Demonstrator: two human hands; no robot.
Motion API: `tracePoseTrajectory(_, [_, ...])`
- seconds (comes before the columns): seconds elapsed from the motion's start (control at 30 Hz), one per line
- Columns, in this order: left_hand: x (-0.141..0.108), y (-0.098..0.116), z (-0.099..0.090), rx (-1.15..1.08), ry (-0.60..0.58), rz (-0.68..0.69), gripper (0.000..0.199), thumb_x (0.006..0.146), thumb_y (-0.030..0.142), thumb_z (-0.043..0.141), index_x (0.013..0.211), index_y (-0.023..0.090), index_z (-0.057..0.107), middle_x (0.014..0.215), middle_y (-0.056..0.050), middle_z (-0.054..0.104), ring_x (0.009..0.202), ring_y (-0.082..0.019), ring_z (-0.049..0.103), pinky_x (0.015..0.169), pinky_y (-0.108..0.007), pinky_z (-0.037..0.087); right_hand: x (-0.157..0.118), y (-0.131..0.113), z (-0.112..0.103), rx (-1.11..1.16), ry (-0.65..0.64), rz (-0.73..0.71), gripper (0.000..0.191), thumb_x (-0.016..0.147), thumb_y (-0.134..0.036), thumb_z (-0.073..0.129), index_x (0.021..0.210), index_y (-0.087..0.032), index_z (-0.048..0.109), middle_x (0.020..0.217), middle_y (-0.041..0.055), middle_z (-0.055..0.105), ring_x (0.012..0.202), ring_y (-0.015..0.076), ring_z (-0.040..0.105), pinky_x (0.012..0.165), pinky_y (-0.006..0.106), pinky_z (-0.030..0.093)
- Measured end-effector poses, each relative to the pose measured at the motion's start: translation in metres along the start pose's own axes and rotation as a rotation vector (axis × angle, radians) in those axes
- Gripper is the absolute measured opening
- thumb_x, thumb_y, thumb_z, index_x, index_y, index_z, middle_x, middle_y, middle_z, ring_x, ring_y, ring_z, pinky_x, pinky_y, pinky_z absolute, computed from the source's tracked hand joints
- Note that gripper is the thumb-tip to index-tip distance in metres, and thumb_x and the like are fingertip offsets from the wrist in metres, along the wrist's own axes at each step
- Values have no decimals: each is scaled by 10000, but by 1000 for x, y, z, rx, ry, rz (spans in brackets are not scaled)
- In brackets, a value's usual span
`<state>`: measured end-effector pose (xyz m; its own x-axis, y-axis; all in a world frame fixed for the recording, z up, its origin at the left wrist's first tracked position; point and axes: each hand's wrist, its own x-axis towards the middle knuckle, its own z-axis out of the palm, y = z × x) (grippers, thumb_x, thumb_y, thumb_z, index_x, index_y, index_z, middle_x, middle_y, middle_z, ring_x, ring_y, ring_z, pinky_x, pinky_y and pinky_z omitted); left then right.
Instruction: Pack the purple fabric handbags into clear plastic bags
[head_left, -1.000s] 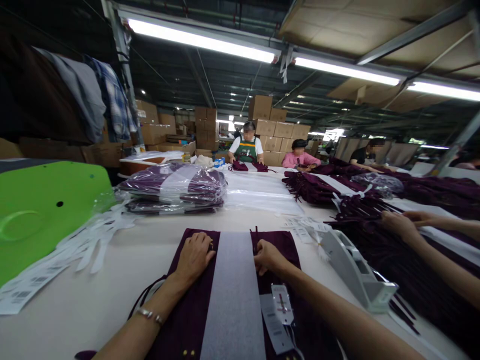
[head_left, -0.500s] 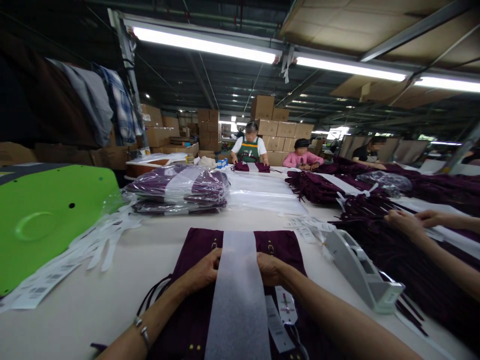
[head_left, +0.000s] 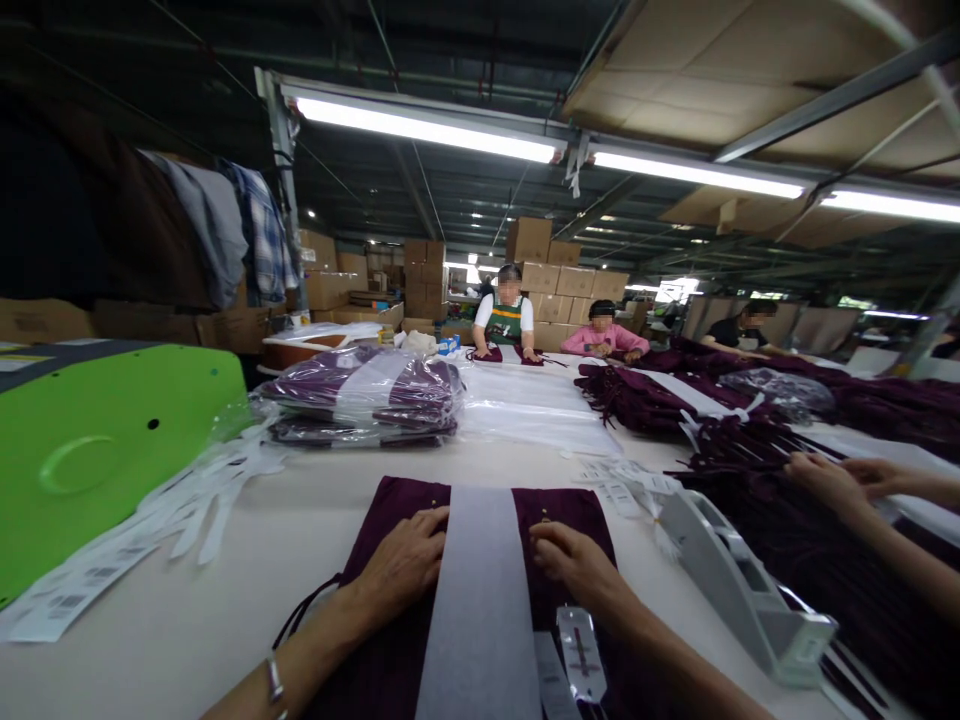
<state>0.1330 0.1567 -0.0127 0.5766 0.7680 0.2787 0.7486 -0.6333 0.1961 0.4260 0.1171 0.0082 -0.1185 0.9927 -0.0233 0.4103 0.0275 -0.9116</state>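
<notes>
A folded dark purple cloth piece (head_left: 379, 530) with small brass fittings and thin dark ties lies in front of me. A wide white paper band (head_left: 480, 590) runs down its middle. My left hand (head_left: 409, 550) rests open on the cloth, its fingertips at the band's left edge. To the right of the band, my right hand (head_left: 566, 560) is over the cloth by a brass fitting, fingers loosely bent, with nothing visible in them. Below it hang a white tag in a clear sleeve (head_left: 581, 655) and a barcode label (head_left: 553, 675).
Plastic-wrapped purple bundles (head_left: 367, 400) lie ahead, beside white sheets (head_left: 532, 405). A green machine (head_left: 112, 440) and label strips (head_left: 90, 590) are at left. At right are a grey dispenser (head_left: 750, 580), purple piles (head_left: 675, 395) and a co-worker's hands (head_left: 832, 480). Other people work behind.
Both hands have come out from under the edges of the white band and onto the cloth at its sides. The view has tilted up slightly.
</notes>
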Motion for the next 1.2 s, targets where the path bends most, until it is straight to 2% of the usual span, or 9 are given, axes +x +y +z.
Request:
tracePoseTrajectory(0.13, [-6, -39, -13, 62, 24, -181, 168, 898, 356, 588, 858, 215, 671, 1382, -84, 580, 1300, -276, 506, 1061, -427, 439, -11, 24, -24, -448, 268, -165, 562, 925, -469, 433, 1382, -161, 545, 1471, 122, 507, 1389, 247, 433, 1190, 418, 295])
tracePoseTrajectory(0.27, [14, -72, -19, 136, 109, -353, 279, 948, 346, 487, 1126, 185, 630, 1454, -142, 501, 1374, -296, 426, 1124, -464, 368, 21, 30, -27, -683, 380, -7, 617, 969, -448, 319, 1466, -108, 453, 1569, 119, 378, 1492, 261, 253, 1228, 476, 175])
tracePoseTrajectory(0.4, [42, -88, -4, 183, 73, -387, 407, 985, 380, 394, 1298, 186, 567, 1465, -145, 509, 1415, -298, 382, 1147, -481, 332, 60, 24, -21, -865, 395, 72, 597, 1006, -432, 292, 1509, -127, 392, 1599, 96, 323, 1511, 257, 192, 1225, 487, 114])
tracePoseTrajectory(0.6, [37, -93, 18, 230, -46, -269, 378, 954, 170, 328, 1173, 211, 634, 1181, -88, 694, 1140, -221, 595, 1041, -375, 414, 75, 49, -22, -976, 195, 60, 491, 1034, -393, 283, 1452, -233, 486, 1559, 98, 406, 1496, 277, 229, 1191, 564, 69])
tracePoseTrajectory(0.7, [30, -91, 21, 253, -53, -293, 409, 945, 148, 282, 1158, 187, 629, 1106, -111, 702, 1062, -241, 612, 977, -386, 440, 71, 60, -26, -948, 191, 87, 505, 1036, -427, 282, 1472, -239, 452, 1567, 99, 392, 1498, 263, 225, 1194, 558, 73])
tracePoseTrajectory(0.8, [26, -86, 25, 252, -51, -347, 456, 982, 199, 209, 1103, 176, 649, 1072, -123, 712, 1030, -245, 637, 955, -386, 458, 75, 51, -36, -930, 144, 88, 420, 1034, -365, 320, 1389, -325, 540, 1488, 59, 509, 1451, 268, 334, 1170, 605, 118])
tracePoseTrajectory(0.9, [25, -83, 30, 242, -49, -386, 512, 1015, 274, 169, 1106, 184, 664, 1167, -110, 712, 1116, -215, 644, 1000, -349, 462, 92, 26, -50, -912, 180, 102, 432, 1040, -317, 281, 1387, -343, 537, 1440, 64, 557, 1403, 316, 400, 1113, 688, 166])
tracePoseTrajectory(1.03, [29, -86, 26, 285, -78, -389, 399, 983, 299, 351, 1190, 163, 665, 1320, -129, 655, 1296, -254, 556, 1115, -409, 403, 120, 4, -57, -889, 309, 66, 479, 1051, -350, 230, 1459, -261, 466, 1568, 94, 391, 1482, 296, 252, 1165, 622, 104])
tracePoseTrajectory(1.2, [72, -74, 14, 388, -39, -241, 460, 953, 219, 380, 1356, 85, 557, 1494, -191, 456, 1422, -317, 392, 1168, -528, 326, 134, 39, -40, -863, 341, 19, 540, 1037, -439, 294, 1484, -174, 439, 1575, 134, 365, 1507, 273, 196, 1202, 545, 42])
